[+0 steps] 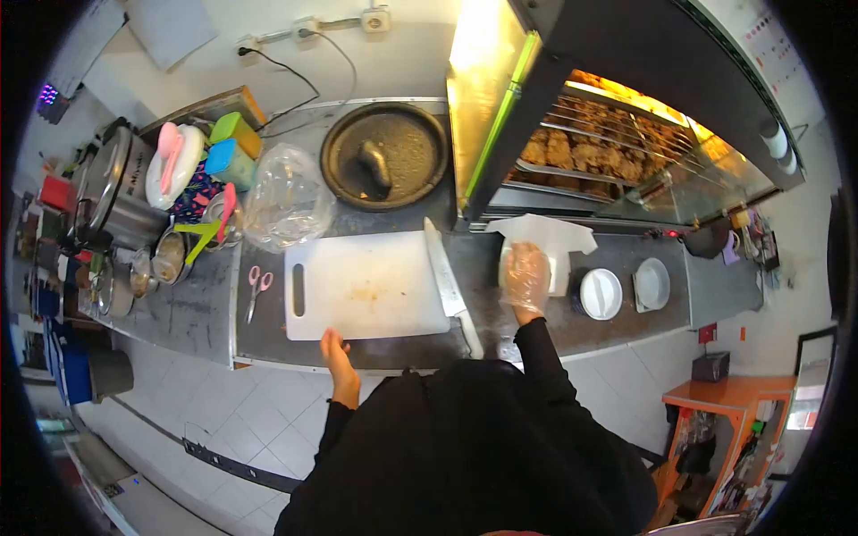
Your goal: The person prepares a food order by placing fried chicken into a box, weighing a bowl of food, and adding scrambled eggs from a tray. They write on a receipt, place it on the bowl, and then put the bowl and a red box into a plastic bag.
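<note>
My left hand (340, 364) is bare, its fingers apart and empty, just below the front edge of a white cutting board (366, 281). My right hand (525, 279) wears a clear plastic glove and lies over a white paper-lined box (559, 259); its fingers are blurred, and what they may hold is hidden. White paper (547, 232) spreads out behind that hand. A large knife with a white handle (447, 277) lies along the board's right edge. Pink-handled scissors (257, 290) rest left of the board. Brown crumbs or stains mark the board's middle.
A round dark pan (384, 156) with tongs or a similar tool in it stands behind the board, beside a clear plastic bag (290, 201). A heated glass cabinet (617, 134) holds fried pieces. Right of the box are a white-lidded tub (601, 295) and a clear container (652, 284).
</note>
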Demonstrator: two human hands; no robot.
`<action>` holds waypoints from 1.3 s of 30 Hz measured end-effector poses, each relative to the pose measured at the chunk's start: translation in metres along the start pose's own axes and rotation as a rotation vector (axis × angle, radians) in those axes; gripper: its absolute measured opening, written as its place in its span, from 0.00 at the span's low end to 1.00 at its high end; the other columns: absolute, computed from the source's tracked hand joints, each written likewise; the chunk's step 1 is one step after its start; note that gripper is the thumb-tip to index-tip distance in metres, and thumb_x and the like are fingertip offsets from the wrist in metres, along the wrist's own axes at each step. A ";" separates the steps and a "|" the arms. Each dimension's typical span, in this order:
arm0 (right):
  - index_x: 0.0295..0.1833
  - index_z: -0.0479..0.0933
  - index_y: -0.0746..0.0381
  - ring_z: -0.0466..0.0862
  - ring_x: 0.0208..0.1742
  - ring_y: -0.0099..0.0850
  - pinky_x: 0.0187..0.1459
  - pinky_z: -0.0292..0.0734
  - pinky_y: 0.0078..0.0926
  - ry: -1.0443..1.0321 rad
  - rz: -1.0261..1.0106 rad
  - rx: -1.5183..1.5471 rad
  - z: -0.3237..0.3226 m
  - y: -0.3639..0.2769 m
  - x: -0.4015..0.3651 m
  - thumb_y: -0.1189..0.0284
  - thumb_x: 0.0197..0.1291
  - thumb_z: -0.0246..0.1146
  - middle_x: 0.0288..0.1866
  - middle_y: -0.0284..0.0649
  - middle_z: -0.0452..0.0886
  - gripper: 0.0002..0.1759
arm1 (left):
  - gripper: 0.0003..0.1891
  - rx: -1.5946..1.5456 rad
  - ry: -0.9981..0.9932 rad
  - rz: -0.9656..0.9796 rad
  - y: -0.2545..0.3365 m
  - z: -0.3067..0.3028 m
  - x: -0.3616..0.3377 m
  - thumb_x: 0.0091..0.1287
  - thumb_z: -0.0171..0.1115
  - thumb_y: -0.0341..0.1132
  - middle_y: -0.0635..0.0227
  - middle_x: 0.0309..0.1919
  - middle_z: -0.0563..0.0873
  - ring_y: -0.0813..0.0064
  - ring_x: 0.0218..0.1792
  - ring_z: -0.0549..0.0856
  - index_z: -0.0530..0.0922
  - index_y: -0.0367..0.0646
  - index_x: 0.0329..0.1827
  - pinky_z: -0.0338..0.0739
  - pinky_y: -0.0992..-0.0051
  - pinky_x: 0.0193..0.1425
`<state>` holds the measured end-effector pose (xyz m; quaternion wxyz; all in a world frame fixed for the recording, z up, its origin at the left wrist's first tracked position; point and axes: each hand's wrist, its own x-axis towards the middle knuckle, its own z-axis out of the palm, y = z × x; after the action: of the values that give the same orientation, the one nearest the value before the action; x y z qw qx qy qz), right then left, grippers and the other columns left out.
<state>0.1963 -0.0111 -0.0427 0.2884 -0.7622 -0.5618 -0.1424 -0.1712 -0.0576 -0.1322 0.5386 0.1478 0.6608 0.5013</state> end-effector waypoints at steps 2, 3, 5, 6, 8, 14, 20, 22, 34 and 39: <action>0.42 0.76 0.64 0.79 0.42 0.48 0.45 0.74 0.42 -0.357 -0.070 0.264 0.023 -0.050 0.022 0.74 0.53 0.58 0.37 0.50 0.78 0.10 | 0.27 0.019 0.155 -0.019 -0.011 -0.015 -0.001 0.67 0.54 0.41 0.61 0.64 0.67 0.70 0.64 0.66 0.61 0.42 0.67 0.61 0.68 0.65; 0.45 0.75 0.63 0.78 0.43 0.47 0.46 0.74 0.42 -0.305 -0.218 0.368 0.035 -0.079 0.036 0.74 0.53 0.57 0.38 0.50 0.78 0.12 | 0.29 0.026 0.240 -0.038 -0.016 -0.019 -0.003 0.67 0.55 0.41 0.61 0.65 0.65 0.69 0.65 0.64 0.59 0.42 0.68 0.58 0.68 0.67; 0.51 0.73 0.62 0.78 0.46 0.47 0.48 0.73 0.42 -0.226 -0.333 0.523 0.069 -0.134 0.065 0.73 0.53 0.56 0.40 0.50 0.78 0.18 | 0.33 0.013 0.298 -0.062 -0.024 -0.029 -0.011 0.64 0.57 0.41 0.59 0.67 0.61 0.67 0.68 0.61 0.55 0.40 0.70 0.52 0.68 0.70; 0.54 0.72 0.62 0.78 0.46 0.48 0.48 0.73 0.43 -0.199 -0.299 0.579 0.090 -0.157 0.080 0.72 0.52 0.56 0.40 0.51 0.78 0.21 | 0.35 -0.005 0.272 -0.062 -0.028 -0.036 -0.014 0.63 0.58 0.41 0.57 0.67 0.60 0.67 0.69 0.59 0.54 0.39 0.70 0.49 0.68 0.72; 0.60 0.67 0.63 0.77 0.49 0.49 0.50 0.73 0.44 -0.406 -0.082 0.386 0.116 -0.191 0.110 0.70 0.49 0.57 0.42 0.53 0.78 0.28 | 0.32 0.071 0.112 -0.045 -0.079 -0.071 0.004 0.63 0.58 0.43 0.58 0.64 0.63 0.67 0.67 0.60 0.59 0.40 0.67 0.52 0.69 0.70; 0.63 0.65 0.65 0.82 0.50 0.45 0.51 0.77 0.39 -0.659 0.390 0.326 0.235 -0.202 0.157 0.62 0.39 0.67 0.47 0.53 0.81 0.42 | 0.36 0.015 -0.092 -0.329 -0.057 -0.073 -0.012 0.64 0.58 0.50 0.58 0.74 0.50 0.58 0.74 0.49 0.57 0.43 0.71 0.48 0.61 0.71; 0.51 0.73 0.65 0.82 0.51 0.46 0.50 0.77 0.38 -0.723 0.316 0.332 0.249 -0.184 0.161 0.63 0.40 0.64 0.47 0.52 0.82 0.30 | 0.32 -0.130 0.037 -0.485 -0.045 -0.078 0.010 0.61 0.60 0.50 0.55 0.64 0.63 0.58 0.64 0.62 0.63 0.40 0.62 0.53 0.58 0.67; 0.48 0.73 0.67 0.83 0.45 0.45 0.45 0.78 0.35 -0.811 0.354 0.459 0.243 -0.174 0.164 0.61 0.33 0.70 0.43 0.55 0.81 0.33 | 0.24 -0.151 0.034 -0.504 -0.043 -0.083 0.015 0.61 0.61 0.49 0.57 0.53 0.70 0.62 0.56 0.68 0.69 0.41 0.52 0.56 0.59 0.64; 0.67 0.62 0.54 0.79 0.40 0.25 0.39 0.77 0.28 -0.639 1.144 1.882 0.014 -0.043 -0.022 0.60 0.65 0.57 0.47 0.37 0.77 0.27 | 0.24 -0.161 -0.343 -0.762 -0.052 -0.124 0.079 0.55 0.65 0.53 0.67 0.45 0.73 0.66 0.48 0.70 0.65 0.48 0.43 0.63 0.58 0.50; 0.66 0.65 0.58 0.78 0.50 0.30 0.51 0.74 0.26 -0.533 0.546 0.861 -0.095 0.032 -0.002 0.63 0.59 0.65 0.53 0.40 0.77 0.31 | 0.35 -0.038 -0.497 -0.645 -0.049 -0.116 0.075 0.54 0.64 0.53 0.61 0.61 0.66 0.63 0.62 0.64 0.59 0.42 0.57 0.58 0.55 0.60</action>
<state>0.2362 -0.0756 0.0225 0.4477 -0.7030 -0.4053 0.3757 -0.2820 -0.0827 -0.2239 0.8144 0.0395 0.5134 0.2678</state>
